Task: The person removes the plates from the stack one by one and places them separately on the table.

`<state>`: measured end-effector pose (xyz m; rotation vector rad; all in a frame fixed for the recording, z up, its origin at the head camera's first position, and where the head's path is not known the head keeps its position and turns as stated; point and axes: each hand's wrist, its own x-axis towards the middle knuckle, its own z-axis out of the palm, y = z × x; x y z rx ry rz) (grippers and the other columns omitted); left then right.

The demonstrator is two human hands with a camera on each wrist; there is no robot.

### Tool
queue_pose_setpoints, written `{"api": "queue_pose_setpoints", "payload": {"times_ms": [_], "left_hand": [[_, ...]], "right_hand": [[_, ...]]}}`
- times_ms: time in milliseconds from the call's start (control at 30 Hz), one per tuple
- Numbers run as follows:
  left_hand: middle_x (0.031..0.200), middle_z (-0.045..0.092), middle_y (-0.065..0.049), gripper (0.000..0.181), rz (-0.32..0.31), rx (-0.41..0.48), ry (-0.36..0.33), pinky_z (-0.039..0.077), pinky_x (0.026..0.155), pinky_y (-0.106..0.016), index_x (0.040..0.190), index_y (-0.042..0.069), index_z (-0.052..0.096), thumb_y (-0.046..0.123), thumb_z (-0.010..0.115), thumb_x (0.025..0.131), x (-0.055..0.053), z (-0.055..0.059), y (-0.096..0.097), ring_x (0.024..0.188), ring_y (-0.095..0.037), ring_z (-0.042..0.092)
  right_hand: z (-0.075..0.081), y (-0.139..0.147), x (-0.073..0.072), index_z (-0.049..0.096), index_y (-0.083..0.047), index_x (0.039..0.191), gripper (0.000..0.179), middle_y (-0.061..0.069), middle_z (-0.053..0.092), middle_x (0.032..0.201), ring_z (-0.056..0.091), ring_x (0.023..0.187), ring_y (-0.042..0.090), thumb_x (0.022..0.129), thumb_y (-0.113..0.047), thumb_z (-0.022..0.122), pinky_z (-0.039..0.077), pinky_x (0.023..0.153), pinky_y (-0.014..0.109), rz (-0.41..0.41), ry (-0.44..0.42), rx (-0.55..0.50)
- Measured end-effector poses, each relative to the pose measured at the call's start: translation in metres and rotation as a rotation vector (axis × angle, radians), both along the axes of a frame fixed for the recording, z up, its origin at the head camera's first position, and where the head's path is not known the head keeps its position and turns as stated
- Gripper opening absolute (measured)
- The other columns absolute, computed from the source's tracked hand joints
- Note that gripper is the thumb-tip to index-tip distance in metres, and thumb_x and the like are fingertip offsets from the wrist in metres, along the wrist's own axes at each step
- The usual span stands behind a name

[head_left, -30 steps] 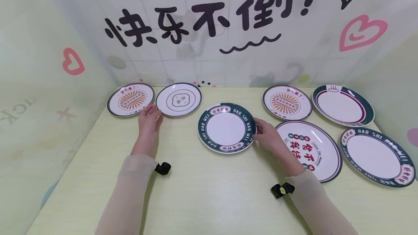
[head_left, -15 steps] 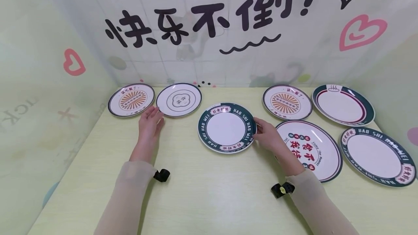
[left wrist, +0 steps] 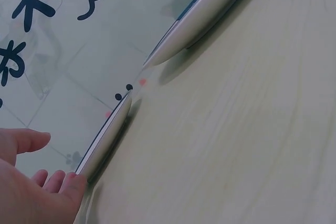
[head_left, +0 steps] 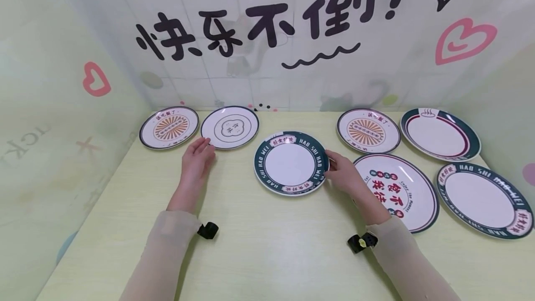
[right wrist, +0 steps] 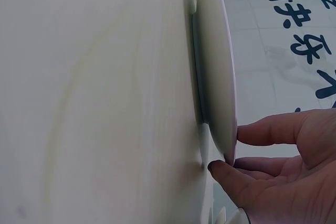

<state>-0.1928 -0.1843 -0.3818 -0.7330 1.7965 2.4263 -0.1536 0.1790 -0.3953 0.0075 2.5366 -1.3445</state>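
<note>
My right hand pinches the right rim of a green-rimmed plate at the middle of the table. In the right wrist view, the thumb and fingers of that hand meet at the edge of the plate. My left hand, its fingers loosely extended, is at the near-left edge of a white plate with a cloud-shaped motif. The left wrist view has the thumb standing apart and the fingertips of this hand at the rim of the white plate; contact is hard to tell.
A sunburst plate lies at the far left. On the right are another sunburst plate, a large plate with red characters, a green-rimmed plate with a maroon ring and a second lettered green-rimmed plate. A printed backdrop stands behind.
My left hand has shifted slightly right and nearer to me, away from the left sunburst plate. The right hand and the plate it pinches have stayed in place.
</note>
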Motion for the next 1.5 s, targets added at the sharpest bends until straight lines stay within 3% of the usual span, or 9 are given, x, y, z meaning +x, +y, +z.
{"api": "queue_pose_setpoints", "payload": {"times_ms": [667, 1100, 1400, 1500], "left_hand": [[0.158, 0.040, -0.004, 0.063, -0.086, 0.013, 0.010, 0.043, 0.115, -0.027, 0.154, 0.011, 0.032, -0.002, 0.056, 0.097, 0.005, 0.002, 0.010, 0.142, -0.019, 0.044], [0.159, 0.040, -0.007, 0.062, -0.188, -0.022, 0.058, 0.049, 0.104, -0.018, 0.154, 0.007, 0.032, -0.002, 0.055, 0.097, 0.003, -0.010, 0.017, 0.141, -0.020, 0.045], [0.157, 0.042, -0.008, 0.059, -0.227, -0.040, 0.065, 0.049, 0.106, -0.022, 0.152, 0.006, 0.035, -0.002, 0.055, 0.097, 0.005, -0.015, 0.027, 0.137, -0.021, 0.049], [0.158, 0.042, -0.008, 0.059, -0.236, -0.043, 0.063, 0.046, 0.112, -0.028, 0.152, 0.006, 0.034, -0.003, 0.054, 0.097, 0.005, -0.015, 0.030, 0.136, -0.022, 0.049]], "right_hand": [[0.000, 0.001, -0.002, 0.024, 0.004, 0.155, 0.068, 0.025, 0.027, 0.161, 0.032, 0.148, 0.038, 0.094, 0.004, 0.053, 0.031, 0.122, 0.047, -0.008, -0.015, -0.011], [0.002, 0.000, -0.002, 0.024, 0.002, 0.156, 0.069, 0.025, 0.027, 0.161, 0.032, 0.148, 0.038, 0.094, 0.003, 0.054, 0.031, 0.122, 0.046, -0.016, -0.031, -0.015], [0.002, 0.000, -0.001, 0.024, 0.002, 0.156, 0.069, 0.024, 0.026, 0.161, 0.032, 0.148, 0.037, 0.094, 0.003, 0.054, 0.031, 0.122, 0.046, -0.019, -0.038, -0.018], [0.002, -0.001, -0.001, 0.024, 0.001, 0.156, 0.069, 0.023, 0.026, 0.162, 0.032, 0.149, 0.037, 0.094, 0.003, 0.054, 0.031, 0.122, 0.046, -0.022, -0.042, -0.019]]}}
